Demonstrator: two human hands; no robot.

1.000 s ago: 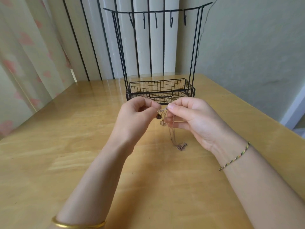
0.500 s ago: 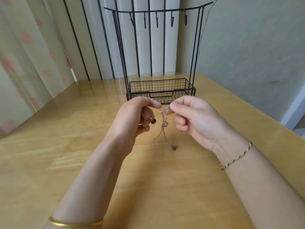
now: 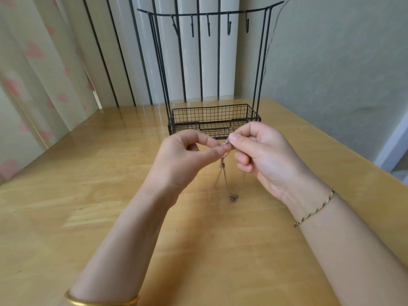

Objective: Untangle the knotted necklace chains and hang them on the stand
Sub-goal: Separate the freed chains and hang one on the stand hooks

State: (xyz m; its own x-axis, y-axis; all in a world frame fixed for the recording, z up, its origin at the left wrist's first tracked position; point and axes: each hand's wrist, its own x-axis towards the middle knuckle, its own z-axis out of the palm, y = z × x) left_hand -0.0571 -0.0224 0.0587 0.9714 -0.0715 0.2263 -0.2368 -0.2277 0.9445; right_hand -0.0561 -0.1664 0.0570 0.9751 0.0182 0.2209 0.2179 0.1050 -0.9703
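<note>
**Chains pinched between both hands, in front of stand**

Left hand [image 3: 181, 157] and right hand [image 3: 265, 155] each pinch the top of the necklace chains [image 3: 224, 171] between thumb and forefinger, fingertips nearly touching. Strands hang down between the hands; tangled end [image 3: 233, 197] lies on the table [image 3: 88, 195]. Stand [image 3: 213, 120] sits just behind, hooks bare.

You face a glossy wooden table [image 3: 66, 217]; heart-print curtain [image 3: 26, 62] on your left, black-barred white panels [image 3: 131, 51] ahead, grey-green wall [image 3: 331, 74] right.
</note>
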